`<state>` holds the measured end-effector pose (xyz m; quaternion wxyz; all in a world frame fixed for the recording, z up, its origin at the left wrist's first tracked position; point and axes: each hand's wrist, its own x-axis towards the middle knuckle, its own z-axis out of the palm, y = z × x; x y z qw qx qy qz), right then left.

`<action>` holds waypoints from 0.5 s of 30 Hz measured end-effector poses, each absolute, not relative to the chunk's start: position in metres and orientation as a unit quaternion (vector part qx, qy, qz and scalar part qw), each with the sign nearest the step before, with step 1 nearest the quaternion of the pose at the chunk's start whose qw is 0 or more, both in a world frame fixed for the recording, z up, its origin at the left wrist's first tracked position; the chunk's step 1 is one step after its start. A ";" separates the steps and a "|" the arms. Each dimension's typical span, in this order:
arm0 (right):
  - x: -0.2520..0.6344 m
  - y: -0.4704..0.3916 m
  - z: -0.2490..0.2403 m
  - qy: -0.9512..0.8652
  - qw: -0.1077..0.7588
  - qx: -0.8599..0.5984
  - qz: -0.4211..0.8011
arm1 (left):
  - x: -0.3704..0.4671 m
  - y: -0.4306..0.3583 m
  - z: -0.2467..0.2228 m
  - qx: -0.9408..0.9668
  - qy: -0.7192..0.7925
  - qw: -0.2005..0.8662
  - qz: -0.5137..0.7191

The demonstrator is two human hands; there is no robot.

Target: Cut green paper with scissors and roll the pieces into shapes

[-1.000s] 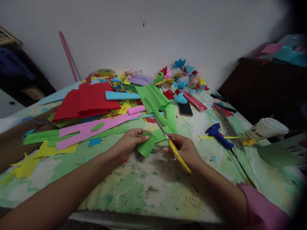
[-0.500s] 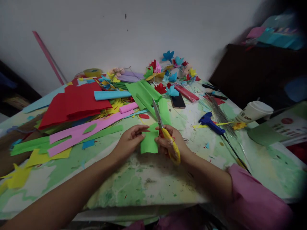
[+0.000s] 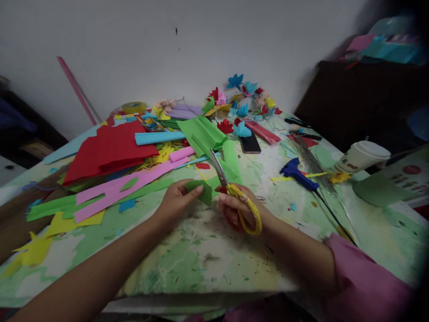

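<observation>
Green paper (image 3: 206, 192): pinched in left grip (image 3: 177, 200), jutting rightward toward right grip (image 3: 244, 205).
Scissors (image 3: 238, 192): held in right grip, blades (image 3: 219, 168) pointing forward-left of it.

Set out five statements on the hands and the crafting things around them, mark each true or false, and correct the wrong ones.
1. The right hand holds scissors. True.
2. What the other hand grips is red. False: the left hand grips a small green paper piece.
3. In the picture, a takeaway cup is right of the blue glue gun. True.
4. That cup has no lid. False: a white lid covers it.
5. A light-blue paper flower lies by the smartphone. True.
</observation>
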<state>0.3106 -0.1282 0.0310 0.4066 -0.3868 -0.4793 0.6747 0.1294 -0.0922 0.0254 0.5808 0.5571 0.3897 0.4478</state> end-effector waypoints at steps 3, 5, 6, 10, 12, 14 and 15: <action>0.319 -0.133 0.034 -0.492 0.368 -0.354 0.705 | 0.124 -0.082 0.025 0.396 0.389 0.666 0.497; 0.323 -0.135 0.033 -0.488 0.346 -0.325 0.733 | 0.120 -0.077 0.027 0.330 0.373 0.697 0.515; 0.325 -0.135 0.032 -0.486 0.335 -0.314 0.744 | 0.119 -0.075 0.028 0.308 0.366 0.709 0.518; 0.328 -0.136 0.028 -0.485 0.297 -0.285 0.772 | 0.117 -0.072 0.031 0.261 0.363 0.736 0.509; 0.328 -0.136 0.027 -0.489 0.292 -0.278 0.774 | 0.117 -0.073 0.030 0.255 0.365 0.738 0.507; 0.328 -0.137 0.028 -0.497 0.296 -0.274 0.768 | 0.116 -0.073 0.030 0.260 0.363 0.740 0.503; 0.328 -0.137 0.029 -0.502 0.297 -0.272 0.765 | 0.116 -0.073 0.029 0.264 0.363 0.740 0.501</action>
